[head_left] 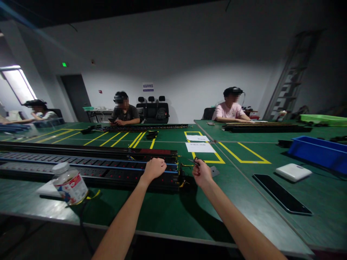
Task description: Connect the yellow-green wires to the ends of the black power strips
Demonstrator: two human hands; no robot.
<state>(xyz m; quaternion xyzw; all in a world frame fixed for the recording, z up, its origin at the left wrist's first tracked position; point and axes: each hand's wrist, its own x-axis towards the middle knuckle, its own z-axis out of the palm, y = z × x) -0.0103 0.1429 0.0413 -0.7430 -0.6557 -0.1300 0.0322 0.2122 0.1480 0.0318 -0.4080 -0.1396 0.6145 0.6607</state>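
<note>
Black rails (114, 173) edged with blue strips run from the left side of the frame to its centre, lying lengthwise on the green surface (162, 216). I have the left grip (155, 169) laid over their right end, loosely curled; I cannot tell whether it pinches anything. My right grip (202, 174), just right of that end, is closed around a small dark tool (195, 161), near some yellow wires (187, 165). Yellow tape (256, 162) marks boxes across the surface, and printed white sheets (200, 147) lie right of centre. At lower left I see a clear jar (72, 186) with a colourful label; toward the right, a dark phone (282, 193), a white box (294, 172) and a blue bin (320, 153). Beyond, three people (231, 110) wearing headgear sit before a grey wall (184, 72). At upper left, a lit green sign (64, 65) hangs near a dark door (75, 94); black seats (153, 110) stand above centre, and a ladder (294, 82) leans at upper right.
</note>
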